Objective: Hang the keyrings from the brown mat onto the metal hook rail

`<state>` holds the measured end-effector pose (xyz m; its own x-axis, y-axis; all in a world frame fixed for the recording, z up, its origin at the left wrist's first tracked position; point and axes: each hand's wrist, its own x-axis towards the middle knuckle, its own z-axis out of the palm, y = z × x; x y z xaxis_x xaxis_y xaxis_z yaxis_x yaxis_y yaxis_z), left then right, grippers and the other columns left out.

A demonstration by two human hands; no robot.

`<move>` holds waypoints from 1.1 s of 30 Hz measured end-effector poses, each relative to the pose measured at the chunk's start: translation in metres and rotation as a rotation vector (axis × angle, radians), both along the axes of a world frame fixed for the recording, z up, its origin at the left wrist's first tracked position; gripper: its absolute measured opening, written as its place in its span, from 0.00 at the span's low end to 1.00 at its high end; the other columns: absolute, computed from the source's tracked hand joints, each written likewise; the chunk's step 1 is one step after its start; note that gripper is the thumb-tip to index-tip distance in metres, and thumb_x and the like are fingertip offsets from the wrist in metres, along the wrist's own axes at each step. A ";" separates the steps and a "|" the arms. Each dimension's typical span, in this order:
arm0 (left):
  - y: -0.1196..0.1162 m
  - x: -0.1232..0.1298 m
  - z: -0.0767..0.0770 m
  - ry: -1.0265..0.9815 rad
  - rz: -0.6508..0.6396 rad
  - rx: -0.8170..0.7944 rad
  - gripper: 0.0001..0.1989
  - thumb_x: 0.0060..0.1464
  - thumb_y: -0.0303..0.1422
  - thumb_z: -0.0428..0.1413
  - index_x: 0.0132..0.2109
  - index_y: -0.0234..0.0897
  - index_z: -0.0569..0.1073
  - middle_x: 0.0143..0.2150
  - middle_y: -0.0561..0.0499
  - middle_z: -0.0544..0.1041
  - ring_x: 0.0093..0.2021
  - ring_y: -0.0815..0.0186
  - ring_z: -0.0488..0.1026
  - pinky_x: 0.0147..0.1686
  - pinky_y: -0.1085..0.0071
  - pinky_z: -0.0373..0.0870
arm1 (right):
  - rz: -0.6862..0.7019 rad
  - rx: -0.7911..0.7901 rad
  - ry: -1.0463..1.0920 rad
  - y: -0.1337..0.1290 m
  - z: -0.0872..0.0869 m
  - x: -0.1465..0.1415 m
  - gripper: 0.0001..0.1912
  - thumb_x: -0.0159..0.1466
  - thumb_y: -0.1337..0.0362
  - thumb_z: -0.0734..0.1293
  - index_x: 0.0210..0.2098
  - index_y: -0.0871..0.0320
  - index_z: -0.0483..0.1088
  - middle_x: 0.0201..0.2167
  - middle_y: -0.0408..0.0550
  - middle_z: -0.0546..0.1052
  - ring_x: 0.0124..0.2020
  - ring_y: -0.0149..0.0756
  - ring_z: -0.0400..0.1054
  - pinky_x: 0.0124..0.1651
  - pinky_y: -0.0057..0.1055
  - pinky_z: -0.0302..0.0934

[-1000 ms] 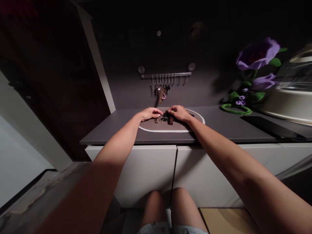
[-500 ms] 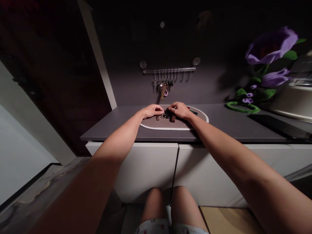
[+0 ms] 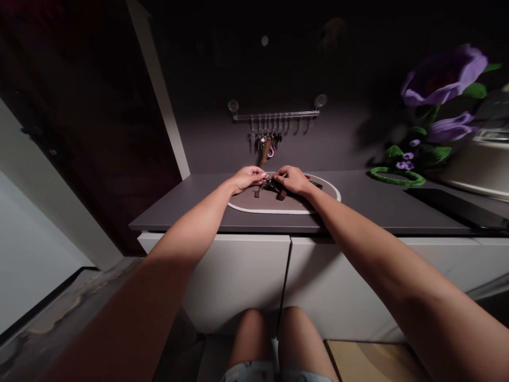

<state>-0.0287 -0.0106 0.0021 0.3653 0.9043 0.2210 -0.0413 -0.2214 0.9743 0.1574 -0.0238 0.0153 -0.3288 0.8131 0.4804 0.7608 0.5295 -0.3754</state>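
Over the oval mat [image 3: 274,208], my left hand [image 3: 247,179] pinches a bunch of keys [image 3: 267,184] between thumb and fingertips. My right hand [image 3: 292,179] is closed at the other side of the same bunch, its fingertips on a dark piece among the keys. Exactly which key or ring each hand grips is too small to make out. A small brown tag [image 3: 256,194] hangs under the left fingers, and a reddish-brown block-like fob [image 3: 282,195] is below the right hand. Partly behind the right hand lie dark, colourful small items [image 3: 316,184] on the mat.
On the wall above, a clear hook rail [image 3: 276,114] carries several hanging keys [image 3: 270,140]. Purple artificial flowers [image 3: 443,79], a green ring [image 3: 397,175] and a dark flat object [image 3: 457,207] are on the counter's right. White cabinet doors [image 3: 238,281] stand below the counter's front edge [image 3: 222,228].
My left hand has lifted its side of the keys slightly, and they now hang between both hands. The reddish-brown fob has tilted. My right hand has barely moved.
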 end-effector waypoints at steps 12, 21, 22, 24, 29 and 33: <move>-0.004 0.005 0.009 -0.221 0.064 -0.049 0.06 0.50 0.29 0.57 0.32 0.29 0.67 0.30 0.49 0.75 0.33 0.72 0.73 0.47 0.61 0.66 | 0.071 0.100 0.094 0.001 0.000 -0.002 0.11 0.58 0.63 0.62 0.37 0.60 0.73 0.36 0.49 0.75 0.38 0.35 0.67 0.45 0.31 0.59; -0.007 0.008 0.013 -0.286 0.049 -0.071 0.03 0.52 0.26 0.55 0.32 0.30 0.67 0.26 0.52 0.72 0.27 0.74 0.71 0.40 0.66 0.69 | 0.301 0.285 0.148 0.003 -0.001 -0.003 0.12 0.59 0.62 0.62 0.41 0.58 0.68 0.37 0.50 0.72 0.39 0.35 0.65 0.43 0.33 0.60; -0.007 0.008 0.013 -0.281 0.043 -0.072 0.03 0.51 0.26 0.55 0.32 0.29 0.67 0.26 0.52 0.72 0.27 0.74 0.71 0.40 0.66 0.70 | 0.313 0.294 0.152 0.003 -0.001 -0.003 0.12 0.59 0.62 0.62 0.41 0.58 0.68 0.37 0.49 0.72 0.39 0.35 0.65 0.43 0.32 0.60; -0.007 0.008 0.013 -0.271 0.042 -0.076 0.04 0.51 0.26 0.55 0.32 0.29 0.67 0.26 0.52 0.72 0.26 0.74 0.71 0.39 0.66 0.70 | 0.327 0.301 0.158 0.003 -0.001 -0.003 0.11 0.59 0.62 0.62 0.40 0.58 0.68 0.36 0.49 0.72 0.39 0.35 0.64 0.42 0.32 0.59; -0.008 0.009 0.012 -0.230 0.035 -0.088 0.03 0.52 0.25 0.54 0.31 0.29 0.67 0.25 0.53 0.71 0.26 0.74 0.71 0.38 0.67 0.69 | 0.337 0.286 0.149 0.003 0.000 -0.004 0.07 0.59 0.62 0.62 0.35 0.58 0.68 0.34 0.48 0.71 0.37 0.35 0.63 0.41 0.31 0.58; -0.007 0.009 0.010 -0.178 -0.015 -0.108 0.04 0.52 0.26 0.54 0.32 0.29 0.67 0.25 0.52 0.72 0.26 0.73 0.71 0.40 0.66 0.69 | 0.316 0.250 0.154 0.002 0.001 -0.004 0.06 0.58 0.63 0.63 0.32 0.59 0.68 0.31 0.48 0.70 0.35 0.34 0.63 0.40 0.30 0.57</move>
